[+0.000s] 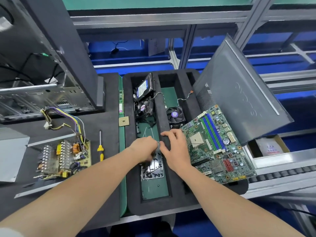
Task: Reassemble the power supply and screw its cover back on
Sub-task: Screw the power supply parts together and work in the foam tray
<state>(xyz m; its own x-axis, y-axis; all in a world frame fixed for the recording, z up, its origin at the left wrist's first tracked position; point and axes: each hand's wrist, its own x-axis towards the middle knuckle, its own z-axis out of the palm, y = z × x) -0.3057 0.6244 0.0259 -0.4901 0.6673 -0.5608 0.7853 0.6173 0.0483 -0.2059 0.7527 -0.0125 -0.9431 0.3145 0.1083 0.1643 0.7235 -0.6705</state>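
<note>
Left to right on the bench, we are logging: grey cover lying far left; bare power supply board sitting just beside it, wires trailing upward; yellow screwdriver lying near. Left hand is curling its fingers down into the screw dish in the foam tray; right hand is resting, curled, on the divider. Whether either is pinching anything, we cannot tell. Motherboard is lying at the right.
</note>
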